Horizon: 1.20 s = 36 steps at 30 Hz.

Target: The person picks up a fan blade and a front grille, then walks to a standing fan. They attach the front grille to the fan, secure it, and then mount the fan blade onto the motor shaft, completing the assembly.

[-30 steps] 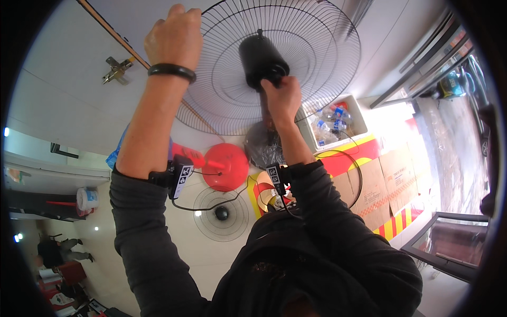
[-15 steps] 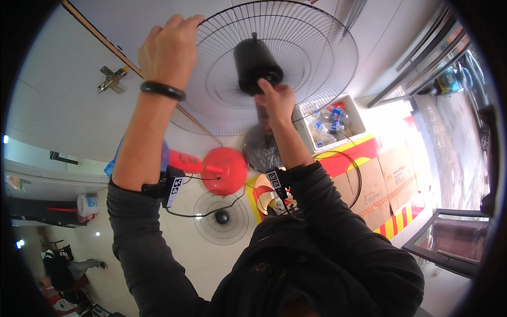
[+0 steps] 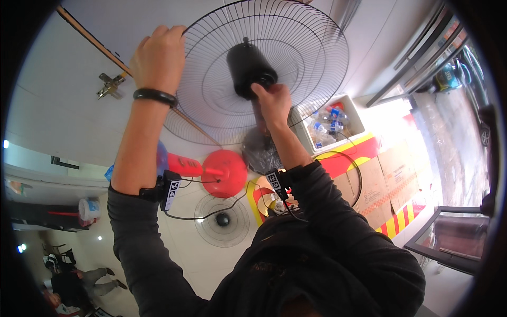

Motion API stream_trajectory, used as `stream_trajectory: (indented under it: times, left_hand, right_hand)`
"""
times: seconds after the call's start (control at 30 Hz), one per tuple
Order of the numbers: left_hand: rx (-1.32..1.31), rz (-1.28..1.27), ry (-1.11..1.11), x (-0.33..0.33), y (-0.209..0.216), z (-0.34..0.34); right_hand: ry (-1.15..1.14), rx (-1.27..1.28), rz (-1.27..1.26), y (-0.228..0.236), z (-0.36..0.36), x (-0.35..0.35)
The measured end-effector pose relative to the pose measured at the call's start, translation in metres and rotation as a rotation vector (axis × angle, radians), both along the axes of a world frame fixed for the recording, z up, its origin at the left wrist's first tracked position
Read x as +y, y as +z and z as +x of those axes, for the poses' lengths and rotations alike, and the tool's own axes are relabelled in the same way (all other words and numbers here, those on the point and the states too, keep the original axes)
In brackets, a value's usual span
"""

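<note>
An electric fan with a round black wire grille [image 3: 311, 58] is raised in front of me, its black motor housing [image 3: 248, 66] toward me. My left hand [image 3: 158, 61] is closed at the left rim of the grille; the fingertips are partly hidden. At the lower end of the housing, my right hand [image 3: 273, 105] is closed, thumb against the black plastic; its other fingers are mostly hidden. Below the housing, a dark post runs down beside my right wrist. Another round wire grille [image 3: 232, 240] with a black centre lies on the tiled floor.
A red round base [image 3: 224, 173] stands below the fan, near a black plastic bag [image 3: 259, 150]. To the right are a white bin [image 3: 359, 119] of plastic bottles, flattened cardboard [image 3: 383, 179] and a black-framed chair [image 3: 449, 240]. Another person [image 3: 74, 288] is at lower left.
The fan and both my hands have shifted slightly left; my left hand is also a little lower. My grip looks the same. The person at lower left has changed position.
</note>
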State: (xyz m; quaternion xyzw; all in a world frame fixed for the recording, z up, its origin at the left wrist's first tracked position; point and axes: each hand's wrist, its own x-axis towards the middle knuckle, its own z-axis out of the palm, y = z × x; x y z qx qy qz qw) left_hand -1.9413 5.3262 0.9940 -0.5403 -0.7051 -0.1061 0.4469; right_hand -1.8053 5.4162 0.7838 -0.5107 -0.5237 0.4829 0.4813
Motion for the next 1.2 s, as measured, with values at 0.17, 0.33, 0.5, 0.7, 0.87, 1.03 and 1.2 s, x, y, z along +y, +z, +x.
stream_trajectory:
  times: [0.17,0.33,0.5,0.7,0.87,1.03,1.2]
  left_hand:
    - [-0.198,0.028,-0.088,-0.003,0.001,-0.007]
    - [-0.169,-0.131,0.204,-0.018,0.010,-0.001]
    - [-0.155,-0.115,0.204,-0.024,0.021,0.031]
    - [-0.079,-0.256,-0.073,0.021,0.033,0.045]
    - [-0.068,-0.166,-0.271,0.018,0.025,0.016]
    - [-0.038,-0.025,-0.313,0.014,0.016,-0.007]
    - [0.140,-0.002,-0.385,0.027,0.015,-0.008]
  right_hand:
    - [0.039,0.003,0.004,0.000,0.003,-0.002]
    - [0.052,0.033,0.004,0.002,0.004,-0.004]
    - [0.156,0.072,-0.031,0.007,0.005,0.005]
    - [0.167,0.073,0.013,0.006,0.010,0.007]
    - [0.087,-0.016,-0.004,0.012,0.011,-0.006]
    - [0.005,-0.100,-0.022,0.020,0.009,-0.012]
    - [-0.124,-0.129,0.120,0.015,0.003,-0.020]
